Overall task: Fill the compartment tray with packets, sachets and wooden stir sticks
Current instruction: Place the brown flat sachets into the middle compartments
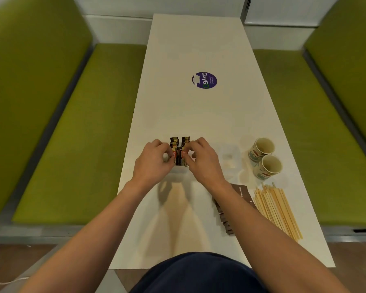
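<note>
The tray [179,169], white on the white table [199,115], is set near the table's middle, with dark packets [180,144] stood upright in it. The nearest packets are pinched from either side by the curled fingers of the left hand [153,160] and the right hand [202,158]. The packets are judged light, thin and slippery, and best gripped by their flat faces as a bundle. Brown sachets [242,192], stir sticks [277,210] and two paper cups [262,147] are laid to the right.
</note>
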A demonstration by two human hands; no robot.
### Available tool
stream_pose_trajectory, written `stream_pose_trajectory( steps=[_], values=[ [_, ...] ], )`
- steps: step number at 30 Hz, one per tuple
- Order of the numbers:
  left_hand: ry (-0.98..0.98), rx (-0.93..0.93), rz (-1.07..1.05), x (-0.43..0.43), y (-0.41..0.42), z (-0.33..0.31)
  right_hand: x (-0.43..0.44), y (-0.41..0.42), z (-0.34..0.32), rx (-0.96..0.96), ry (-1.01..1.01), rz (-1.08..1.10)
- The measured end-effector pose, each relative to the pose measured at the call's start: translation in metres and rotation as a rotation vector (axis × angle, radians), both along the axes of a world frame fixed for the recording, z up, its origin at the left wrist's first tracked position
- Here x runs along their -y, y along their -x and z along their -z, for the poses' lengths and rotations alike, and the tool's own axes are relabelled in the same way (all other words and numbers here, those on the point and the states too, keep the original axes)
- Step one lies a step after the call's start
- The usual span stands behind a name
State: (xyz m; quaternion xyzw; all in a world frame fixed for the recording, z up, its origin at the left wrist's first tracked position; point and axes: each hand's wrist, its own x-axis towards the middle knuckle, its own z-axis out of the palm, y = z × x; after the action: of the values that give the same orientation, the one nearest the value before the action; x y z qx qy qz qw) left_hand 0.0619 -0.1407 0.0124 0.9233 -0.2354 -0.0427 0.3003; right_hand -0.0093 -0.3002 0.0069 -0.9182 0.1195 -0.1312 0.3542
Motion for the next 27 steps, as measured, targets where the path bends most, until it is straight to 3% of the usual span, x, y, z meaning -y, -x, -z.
stream_pose_trajectory(
  steps=[5,11,17,19,21,23,27],
  values=[
    [0.026,-0.027,0.029,-0.007,0.006,-0.002,0.002,0.007,0.006,0.01,0.094,-0.035],
    [0.072,-0.025,0.04,-0.014,0.017,-0.006,0.017,0.039,-0.012,0.011,0.019,-0.003],
    [0.124,0.194,-0.028,-0.007,0.05,-0.008,0.062,0.11,-0.02,-0.082,-0.062,0.195],
    [0.131,0.273,0.043,0.004,0.069,-0.004,0.076,0.131,-0.017,-0.158,-0.047,0.233],
    [0.141,0.188,0.146,0.019,0.091,0.002,0.084,0.144,-0.008,-0.243,-0.013,0.243],
    [0.098,-0.054,0.165,0.04,0.111,0.01,0.087,0.15,0.002,-0.322,0.026,0.232],
    [-0.022,-0.415,-0.011,0.078,0.131,0.033,0.083,0.14,0.012,-0.423,0.095,0.164]
  ],
)
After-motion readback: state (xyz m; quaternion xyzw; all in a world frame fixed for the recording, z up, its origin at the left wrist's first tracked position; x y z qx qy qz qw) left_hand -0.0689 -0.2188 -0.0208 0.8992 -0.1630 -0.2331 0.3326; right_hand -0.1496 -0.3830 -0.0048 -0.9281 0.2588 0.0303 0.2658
